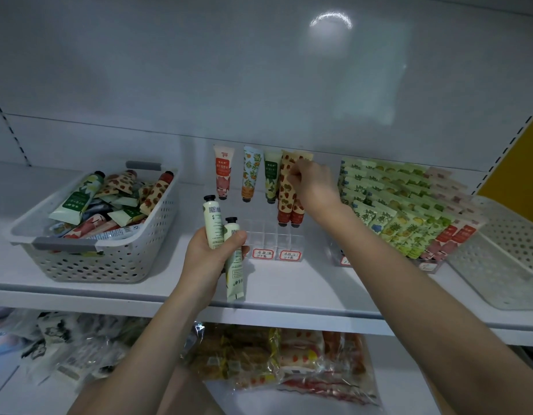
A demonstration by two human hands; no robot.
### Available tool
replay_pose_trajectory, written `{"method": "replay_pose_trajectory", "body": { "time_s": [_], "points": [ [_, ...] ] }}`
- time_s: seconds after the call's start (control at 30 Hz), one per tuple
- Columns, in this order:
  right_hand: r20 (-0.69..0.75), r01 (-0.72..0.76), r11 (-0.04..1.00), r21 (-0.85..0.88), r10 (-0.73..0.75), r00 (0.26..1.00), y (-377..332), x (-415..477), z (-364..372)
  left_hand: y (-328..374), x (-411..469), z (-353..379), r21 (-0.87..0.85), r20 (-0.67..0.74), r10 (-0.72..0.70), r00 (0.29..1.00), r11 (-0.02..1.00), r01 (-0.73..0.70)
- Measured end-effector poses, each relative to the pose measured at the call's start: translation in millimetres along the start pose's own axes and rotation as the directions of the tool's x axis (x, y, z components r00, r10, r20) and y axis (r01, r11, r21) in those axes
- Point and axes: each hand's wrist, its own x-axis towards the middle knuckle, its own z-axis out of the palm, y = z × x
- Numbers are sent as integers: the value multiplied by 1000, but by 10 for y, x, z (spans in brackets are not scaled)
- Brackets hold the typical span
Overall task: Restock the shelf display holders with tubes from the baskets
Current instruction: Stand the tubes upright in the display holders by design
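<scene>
Seating strawberry tube (284, 194) cap-down in holder (269, 235): my right hand (313, 187) pinches its upper part, so I should press straight down while my left hand (211, 254) grips two green tubes (213, 220).

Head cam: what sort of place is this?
Probably a shop, mid-restock: white slotted retail shelving, a clear display holder fronted with handwritten tags, and a basket of loose tubes beside it.

The right hand (313, 187) covers part of the strawberry tubes (284, 202); the left hand (207, 256) hides the middles of two green tubes (213, 218). The labels' (263, 254) handwriting is too small to read.
</scene>
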Motion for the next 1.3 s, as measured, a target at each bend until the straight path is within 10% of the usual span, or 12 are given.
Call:
{"method": "replay_pose_trajectory", "body": {
  "time_s": [0.47,0.73,0.9,1.13,1.3],
  "points": [
    [-290,213,896,389,-100,952,96,-182,-152,208,2,27,-248,61,-21,998,968,35],
    [337,46,798,601,-305,890,-36,-875,-64,344,24,72,-443,-49,1,999,896,-22],
    [228,91,760,643,-303,925,-28,-897,-13,319,0,93,-361,-65,-1,998,932,-22],
    [178,-158,379,912,-20,984,-7,-791,-29,251,-88,70,-195,56,-10,998,981,21],
    [183,-172,414,894,12,983,8,-756,4,201,-80,41,-68,18,-1,1000,998,3]
  ]
}}
